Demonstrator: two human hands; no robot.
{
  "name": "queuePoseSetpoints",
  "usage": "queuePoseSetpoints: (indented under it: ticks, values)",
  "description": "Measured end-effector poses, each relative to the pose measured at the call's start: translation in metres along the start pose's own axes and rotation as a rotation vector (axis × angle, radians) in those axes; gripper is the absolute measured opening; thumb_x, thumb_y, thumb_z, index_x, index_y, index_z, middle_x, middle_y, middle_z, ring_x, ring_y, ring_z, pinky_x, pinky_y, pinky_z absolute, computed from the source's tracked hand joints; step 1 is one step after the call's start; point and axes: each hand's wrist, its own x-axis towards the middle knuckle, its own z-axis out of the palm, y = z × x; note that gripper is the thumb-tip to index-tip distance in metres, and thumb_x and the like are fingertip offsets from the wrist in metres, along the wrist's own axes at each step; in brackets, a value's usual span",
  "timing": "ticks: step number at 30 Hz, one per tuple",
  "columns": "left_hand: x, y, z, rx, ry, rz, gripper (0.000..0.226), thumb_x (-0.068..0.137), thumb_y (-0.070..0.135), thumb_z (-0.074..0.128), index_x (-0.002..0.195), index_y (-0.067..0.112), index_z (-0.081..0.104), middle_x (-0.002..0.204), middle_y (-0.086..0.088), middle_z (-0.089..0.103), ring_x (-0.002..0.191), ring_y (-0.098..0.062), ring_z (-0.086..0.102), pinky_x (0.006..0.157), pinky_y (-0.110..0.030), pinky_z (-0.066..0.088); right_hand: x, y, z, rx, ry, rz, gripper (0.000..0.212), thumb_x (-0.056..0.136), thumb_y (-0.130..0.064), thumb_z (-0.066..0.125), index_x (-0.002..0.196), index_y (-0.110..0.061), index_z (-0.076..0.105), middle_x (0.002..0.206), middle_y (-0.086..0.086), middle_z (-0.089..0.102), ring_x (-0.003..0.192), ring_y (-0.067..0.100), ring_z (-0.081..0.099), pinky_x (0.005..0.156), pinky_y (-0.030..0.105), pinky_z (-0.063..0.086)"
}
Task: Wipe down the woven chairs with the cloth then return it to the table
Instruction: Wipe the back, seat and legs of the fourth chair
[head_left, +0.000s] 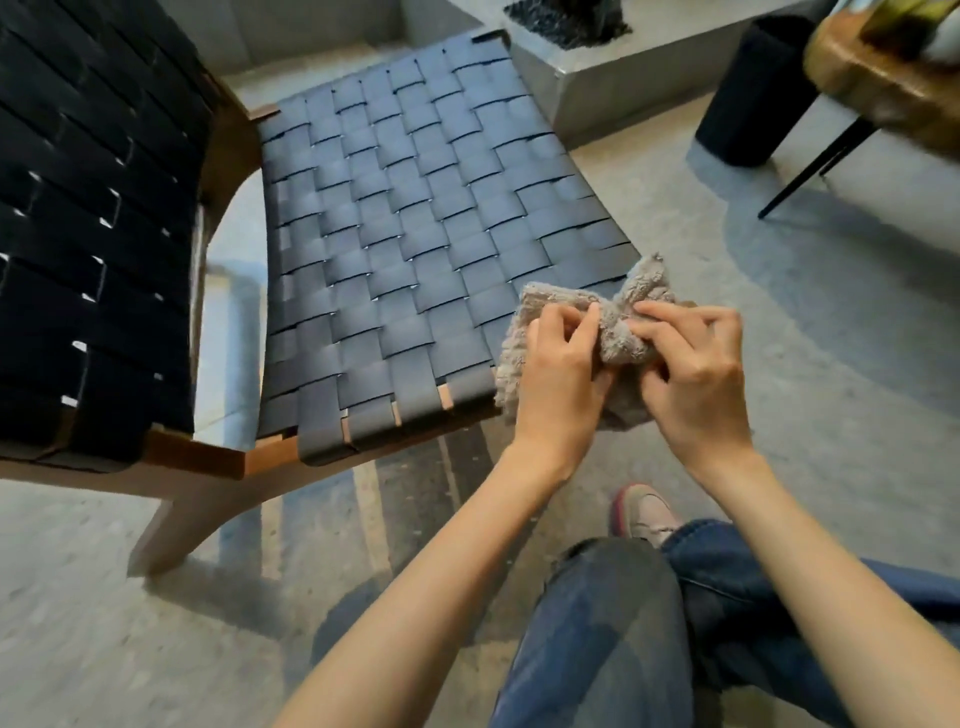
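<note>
You hold the grey cloth (618, 338) in both hands at the near corner of the woven chair (415, 234), where the strap seat meets its wooden front rail. Your left hand (558, 364) pinches a fold of it between thumb and forefinger, and the fingers (667, 312) of your right hand (696, 374) are curled round the bunched middle. The cloth is gathered into a loose bundle whose long axis runs from one hand to the other, across the corner of the chair. One flap hangs beside the rail; whether it touches the straps you cannot tell from here.

The relation that matters is this: the whole seat lies away from your fingers, up and to the left, its long axis running from the rail near you toward the far edge, with the backrest (88, 234) rising along its left side. Your left hand is the nearer one to the weave, just over the corner, while your right sits off the chair, above the floor. By this view you seem to be regathering the cloth between strokes, so the wiping looks unfinished.

The wooden tabletop (883, 78) stands beyond the chair's far right corner, well apart from your hands, with a black bin (753, 93) between it and the chair
</note>
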Motion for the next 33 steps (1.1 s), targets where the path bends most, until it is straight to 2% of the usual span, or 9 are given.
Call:
queuePoseSetpoints:
  ticks: [3, 6, 9, 14, 19, 24, 28, 30, 33]
  values:
    - [0.028, 0.019, 0.016, -0.026, -0.105, 0.091, 0.037, 0.081, 0.01, 0.068, 0.115, 0.002, 0.059, 0.105, -0.013, 0.048, 0.098, -0.025, 0.044, 0.087, -0.034, 0.039, 0.009, 0.02, -0.013, -0.083, -0.03, 0.193, 0.045, 0.073, 0.013, 0.059, 0.115, -0.003, 0.066, 0.123, 0.011, 0.063, 0.097, 0.042, 0.046, 0.087, 0.022, 0.03]
    - [0.041, 0.018, 0.024, 0.002, -0.151, 0.15, 0.033, 0.083, 0.018, 0.068, 0.111, 0.002, 0.062, 0.103, -0.012, 0.046, 0.097, -0.024, 0.042, 0.084, -0.031, 0.036, 0.024, 0.037, -0.013, -0.091, -0.251, 0.307, 0.051, 0.079, 0.004, 0.056, 0.129, -0.006, 0.058, 0.135, 0.011, 0.056, 0.113, 0.04, 0.047, 0.092, 0.023, 0.026]
    - [0.036, 0.012, 0.022, -0.028, -0.126, 0.178, 0.042, 0.082, 0.02, 0.07, 0.12, 0.005, 0.061, 0.104, -0.011, 0.048, 0.1, -0.024, 0.044, 0.088, -0.033, 0.038, 0.035, 0.043, -0.012, 0.002, -0.419, 0.328, 0.038, 0.08, 0.003, 0.054, 0.117, -0.001, 0.061, 0.118, 0.023, 0.063, 0.107, 0.038, 0.056, 0.084, 0.029, 0.032]
    - [0.031, 0.01, 0.023, 0.077, -0.061, 0.242, 0.041, 0.082, 0.022, 0.071, 0.118, 0.004, 0.062, 0.101, -0.014, 0.051, 0.095, -0.026, 0.046, 0.082, -0.034, 0.038, 0.044, 0.057, -0.011, 0.062, -0.605, 0.232, 0.047, 0.084, 0.004, 0.05, 0.13, -0.003, 0.052, 0.127, 0.021, 0.058, 0.116, 0.035, 0.052, 0.087, 0.022, 0.03]
    - [0.017, 0.006, 0.028, 0.275, -0.014, 0.31, 0.04, 0.091, 0.022, 0.06, 0.129, 0.01, 0.057, 0.103, -0.014, 0.053, 0.094, -0.027, 0.049, 0.081, -0.035, 0.04, 0.029, 0.064, -0.003, 0.2, -0.427, 0.248, 0.056, 0.082, 0.005, 0.05, 0.136, -0.009, 0.05, 0.13, 0.015, 0.059, 0.12, 0.03, 0.053, 0.09, 0.012, 0.029]
    - [0.008, -0.002, 0.039, 0.4, 0.104, 0.392, 0.046, 0.083, 0.009, 0.07, 0.128, 0.008, 0.059, 0.099, -0.015, 0.058, 0.088, -0.027, 0.052, 0.075, -0.034, 0.043, 0.004, 0.065, 0.02, 0.459, -0.195, 0.333, 0.05, 0.087, -0.009, 0.048, 0.137, -0.006, 0.042, 0.13, 0.015, 0.054, 0.119, 0.029, 0.051, 0.1, 0.028, 0.038]
    - [-0.001, -0.013, 0.046, 0.567, 0.159, 0.428, 0.061, 0.08, 0.005, 0.071, 0.137, 0.013, 0.05, 0.114, -0.008, 0.039, 0.099, -0.021, 0.036, 0.08, -0.032, 0.039, -0.015, 0.055, 0.043, 0.654, -0.149, 0.425, 0.06, 0.095, -0.009, 0.042, 0.144, -0.008, 0.008, 0.144, 0.018, 0.033, 0.13, 0.029, 0.041, 0.106, 0.048, 0.038]
    - [-0.007, -0.019, 0.046, 0.619, 0.167, 0.456, 0.065, 0.081, 0.003, 0.066, 0.141, 0.013, 0.043, 0.113, -0.005, 0.028, 0.101, -0.021, 0.032, 0.082, -0.033, 0.035, -0.021, 0.046, 0.056, 0.719, -0.136, 0.49, 0.071, 0.1, -0.014, 0.041, 0.145, -0.021, -0.013, 0.153, 0.014, 0.022, 0.138, 0.027, 0.033, 0.11, 0.048, 0.035]
    - [-0.016, -0.027, 0.042, 0.677, 0.176, 0.466, 0.06, 0.085, 0.003, 0.051, 0.144, 0.009, 0.039, 0.112, -0.004, 0.026, 0.102, -0.023, 0.031, 0.084, -0.034, 0.031, -0.024, 0.029, 0.069, 0.819, -0.034, 0.55, 0.078, 0.099, -0.035, 0.041, 0.144, -0.028, -0.023, 0.157, 0.004, 0.012, 0.144, 0.023, 0.023, 0.115, 0.045, 0.029]
